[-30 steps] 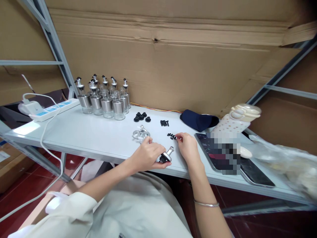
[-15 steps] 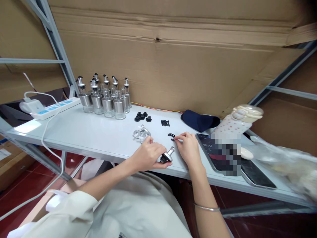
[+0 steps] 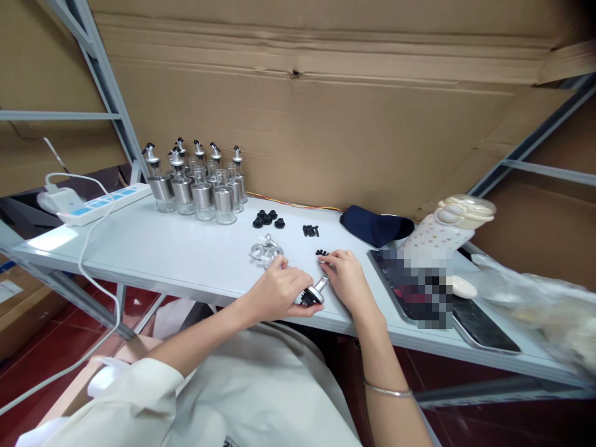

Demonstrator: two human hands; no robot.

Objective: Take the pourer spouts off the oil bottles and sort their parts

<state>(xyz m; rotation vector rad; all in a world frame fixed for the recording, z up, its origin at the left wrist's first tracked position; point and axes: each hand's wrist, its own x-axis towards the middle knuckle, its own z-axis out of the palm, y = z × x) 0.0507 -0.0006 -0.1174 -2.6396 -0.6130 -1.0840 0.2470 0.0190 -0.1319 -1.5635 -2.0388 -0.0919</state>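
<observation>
My left hand (image 3: 278, 292) is closed around a silver pourer spout (image 3: 313, 293) with a black base, held just above the front edge of the white table (image 3: 153, 248). My right hand (image 3: 345, 278) is right beside the spout's tip, its fingers pinched on a small black piece that I can barely see. A few more small black pieces (image 3: 321, 252) lie just beyond its fingertips. Loose silver pourer parts (image 3: 264, 249) rest behind my left hand.
Several glass bottles with silver pourers (image 3: 198, 183) stand at the back left. Black round caps (image 3: 268, 218) and black plugs (image 3: 310, 231) lie mid-table. A power strip (image 3: 100, 202), dark cloth (image 3: 375, 225), phone (image 3: 442, 298), patterned flask (image 3: 447, 226) and plastic bag (image 3: 544, 310) are around.
My right hand has drawn back from the small black pieces toward the spout's tip, pinching one. The left hand and the spout have stayed put.
</observation>
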